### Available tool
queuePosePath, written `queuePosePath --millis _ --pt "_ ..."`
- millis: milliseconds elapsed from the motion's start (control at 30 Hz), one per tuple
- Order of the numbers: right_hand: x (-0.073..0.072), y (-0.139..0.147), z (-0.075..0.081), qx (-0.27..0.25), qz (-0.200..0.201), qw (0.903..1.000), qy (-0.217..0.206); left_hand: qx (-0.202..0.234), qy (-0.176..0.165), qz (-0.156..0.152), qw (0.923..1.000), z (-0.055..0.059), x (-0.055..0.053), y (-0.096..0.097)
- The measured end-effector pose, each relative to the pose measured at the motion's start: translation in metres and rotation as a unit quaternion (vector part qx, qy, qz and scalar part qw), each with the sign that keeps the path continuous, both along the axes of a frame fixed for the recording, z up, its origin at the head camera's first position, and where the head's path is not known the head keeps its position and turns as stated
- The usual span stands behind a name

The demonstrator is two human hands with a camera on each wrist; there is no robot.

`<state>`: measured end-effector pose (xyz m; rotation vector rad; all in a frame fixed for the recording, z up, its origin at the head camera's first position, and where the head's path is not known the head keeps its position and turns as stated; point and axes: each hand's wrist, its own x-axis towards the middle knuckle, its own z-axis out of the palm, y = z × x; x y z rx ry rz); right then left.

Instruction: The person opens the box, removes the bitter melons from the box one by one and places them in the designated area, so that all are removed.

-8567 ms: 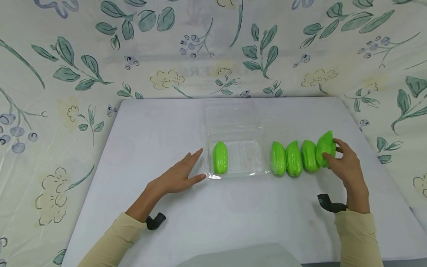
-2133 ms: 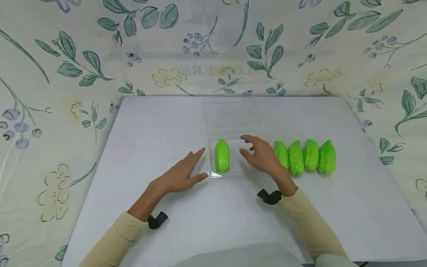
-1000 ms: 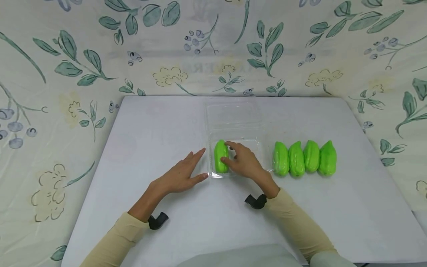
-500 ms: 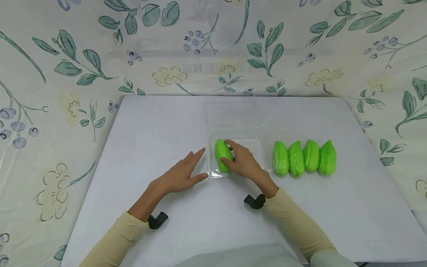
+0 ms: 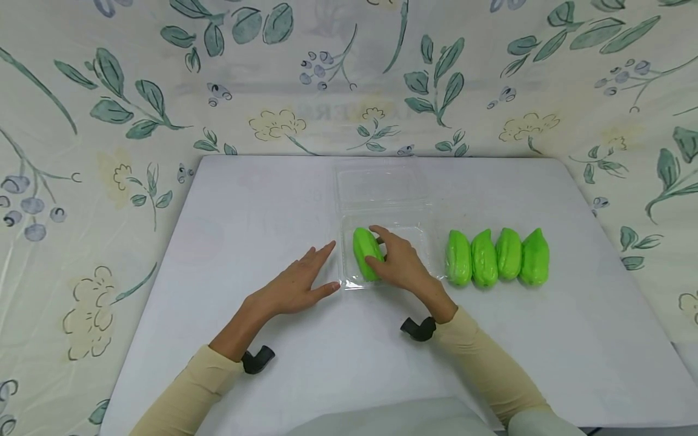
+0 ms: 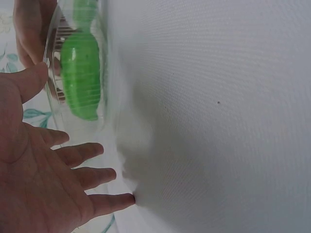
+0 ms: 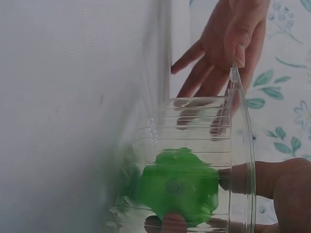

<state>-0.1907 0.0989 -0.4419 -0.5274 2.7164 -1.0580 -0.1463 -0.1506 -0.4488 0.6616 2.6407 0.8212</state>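
A clear plastic clamshell box (image 5: 392, 281) lies with its lid folded back on the white table. Inside its left part is a glossy green ridged fruit, like a toy star fruit (image 5: 364, 248), tilted slightly. My right hand (image 5: 402, 261) reaches into the box and grips that fruit between thumb and fingers; the right wrist view shows the lobed fruit (image 7: 180, 184) through the clear wall. My left hand (image 5: 289, 290) is spread beside the box's left edge, fingers straight, its thumb at the near left corner. In the left wrist view the left palm (image 6: 43, 179) faces the box wall.
Right of the box stands a row of several matching green fruits (image 5: 497, 257), side by side. The transparent lid (image 5: 382, 183) extends toward the back. A leaf-patterned cloth (image 5: 327, 79) hangs behind the white table (image 5: 262, 200).
Earlier my right hand held the row's rightmost fruit, then let go and moved left to the box. Over the last second it has tilted the boxed fruit and shifted it slightly right. Left hand unmoved.
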Motion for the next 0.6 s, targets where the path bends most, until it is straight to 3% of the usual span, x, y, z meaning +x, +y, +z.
queuePosePath --millis 600 --pt "-0.002 0.02 0.014 -0.046 -0.023 0.9986 0.007 -0.002 -0.009 -0.002 1.0 -0.001 0.0 -0.001"
